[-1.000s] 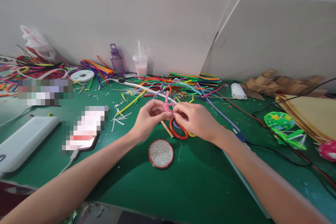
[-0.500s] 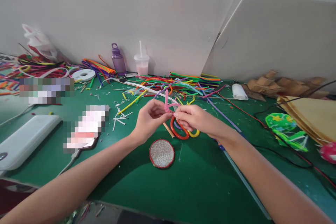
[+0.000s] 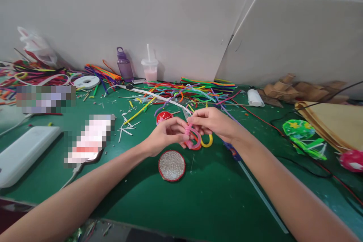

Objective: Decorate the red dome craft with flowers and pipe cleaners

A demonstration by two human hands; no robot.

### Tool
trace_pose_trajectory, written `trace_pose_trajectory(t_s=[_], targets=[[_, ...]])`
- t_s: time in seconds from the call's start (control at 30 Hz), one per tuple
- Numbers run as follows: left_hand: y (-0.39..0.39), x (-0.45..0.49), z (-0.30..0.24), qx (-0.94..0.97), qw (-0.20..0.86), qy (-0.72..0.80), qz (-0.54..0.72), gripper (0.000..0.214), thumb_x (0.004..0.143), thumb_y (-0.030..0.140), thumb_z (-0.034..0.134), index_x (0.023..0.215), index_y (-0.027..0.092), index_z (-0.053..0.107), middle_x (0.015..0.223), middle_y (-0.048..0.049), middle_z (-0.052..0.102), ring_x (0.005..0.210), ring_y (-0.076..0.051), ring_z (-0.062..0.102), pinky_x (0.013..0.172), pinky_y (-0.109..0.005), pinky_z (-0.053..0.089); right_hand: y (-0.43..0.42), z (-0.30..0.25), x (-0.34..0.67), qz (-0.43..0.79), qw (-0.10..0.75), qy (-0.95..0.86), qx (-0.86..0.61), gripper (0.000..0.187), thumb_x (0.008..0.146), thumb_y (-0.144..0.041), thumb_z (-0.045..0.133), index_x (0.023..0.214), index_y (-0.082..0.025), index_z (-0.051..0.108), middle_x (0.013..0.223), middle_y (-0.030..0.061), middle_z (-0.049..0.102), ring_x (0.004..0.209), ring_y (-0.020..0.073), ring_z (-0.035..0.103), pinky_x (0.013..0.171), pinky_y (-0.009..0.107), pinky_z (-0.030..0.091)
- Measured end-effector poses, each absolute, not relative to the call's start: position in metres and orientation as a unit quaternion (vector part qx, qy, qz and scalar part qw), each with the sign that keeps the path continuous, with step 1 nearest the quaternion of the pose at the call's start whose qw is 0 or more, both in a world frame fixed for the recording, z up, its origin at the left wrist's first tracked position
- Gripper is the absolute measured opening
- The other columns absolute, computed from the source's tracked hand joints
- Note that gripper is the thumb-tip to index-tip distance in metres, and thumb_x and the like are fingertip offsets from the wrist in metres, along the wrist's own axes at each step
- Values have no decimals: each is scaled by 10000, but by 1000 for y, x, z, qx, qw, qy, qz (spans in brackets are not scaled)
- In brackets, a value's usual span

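Both hands meet over the middle of the green table (image 3: pixel 215 196). My left hand (image 3: pixel 164 134) and my right hand (image 3: pixel 214 123) each pinch a pink pipe cleaner (image 3: pixel 191 136), which is bent into a small loop between them. Just under the loop hang an orange loop (image 3: pixel 195 145) and a yellow loop (image 3: pixel 208 141) of pipe cleaner. A round red-rimmed lid of small white beads (image 3: pixel 171 165) lies in front of the hands. A small red piece with white dots (image 3: pixel 163 117) lies just behind my left hand.
A heap of coloured pipe cleaners (image 3: pixel 193 90) spreads behind the hands. A purple bottle (image 3: pixel 123 64) and a pink drink cup (image 3: pixel 150 69) stand by the white partition. A white tape roll (image 3: pixel 86 81), a white power bank (image 3: pixel 24 153), a green craft piece (image 3: pixel 304 136) and black and red cables (image 3: pixel 300 160) lie around.
The pink pipe cleaner stood upright between the fingers; now it is bent down into a loop. Both hands have dropped slightly, uncovering the red dotted piece behind my left hand.
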State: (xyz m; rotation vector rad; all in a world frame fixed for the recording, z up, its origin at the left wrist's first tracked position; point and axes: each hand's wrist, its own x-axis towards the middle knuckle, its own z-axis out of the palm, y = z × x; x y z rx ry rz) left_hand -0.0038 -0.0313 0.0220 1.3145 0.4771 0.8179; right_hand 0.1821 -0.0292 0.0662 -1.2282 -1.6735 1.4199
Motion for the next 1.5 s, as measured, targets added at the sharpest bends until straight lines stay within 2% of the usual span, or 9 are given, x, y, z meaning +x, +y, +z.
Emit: trace_pose_trajectory(t_s=[0.13, 0.3, 0.53, 0.83, 1.07, 1.3, 1.5], targets=[[-30, -5, 21, 549, 725, 189, 372, 199, 753, 196, 695, 905, 152, 575, 796, -58, 702, 654, -150, 674, 596, -258, 543, -30, 66, 180, 542, 314, -619, -474, 372, 675, -481, 716, 618, -150, 557, 476, -43, 503, 391, 37, 414, 359, 176, 255], [-29, -5, 22, 514, 754, 194, 359, 115, 800, 203, 650, 860, 134, 580, 785, -62, 698, 635, -127, 666, 609, -241, 548, -30, 64, 179, 512, 329, -646, -461, 393, 709, -497, 685, 591, -159, 522, 455, -54, 484, 376, 34, 402, 363, 181, 259], [-29, -6, 24, 493, 788, 166, 329, 108, 785, 158, 652, 813, 135, 551, 723, -56, 700, 619, -136, 662, 579, -251, 549, -27, 60, 182, 490, 333, -662, -459, 396, 736, -507, 657, 602, -159, 524, 444, -58, 464, 381, 36, 377, 371, 185, 257], [-29, -7, 21, 538, 759, 178, 321, 163, 751, 156, 688, 793, 142, 531, 790, -66, 703, 659, -165, 669, 578, -291, 547, -24, 65, 188, 479, 355, -652, -468, 374, 723, -472, 686, 597, -153, 535, 445, -55, 458, 379, 33, 378, 352, 182, 220], [-27, -5, 20, 551, 734, 200, 342, 121, 751, 135, 684, 808, 119, 578, 714, -59, 695, 633, -173, 672, 591, -299, 541, -26, 70, 189, 481, 382, -647, -452, 392, 725, -471, 693, 577, -158, 509, 451, -53, 474, 368, 28, 380, 348, 179, 231], [-23, -6, 17, 542, 744, 214, 326, 170, 742, 160, 703, 861, 119, 589, 714, -66, 702, 619, -162, 674, 575, -263, 531, -28, 70, 187, 470, 388, -655, -447, 379, 759, -462, 665, 588, -165, 503, 439, -55, 468, 362, 32, 375, 347, 179, 243], [-22, -6, 14, 526, 756, 219, 322, 222, 736, 196, 717, 903, 121, 592, 752, -74, 709, 671, -153, 685, 564, -208, 506, -31, 70, 183, 466, 373, -691, -408, 283, 780, -412, 646, 690, -164, 545, 531, -31, 564, 413, 58, 468, 376, 187, 314]])
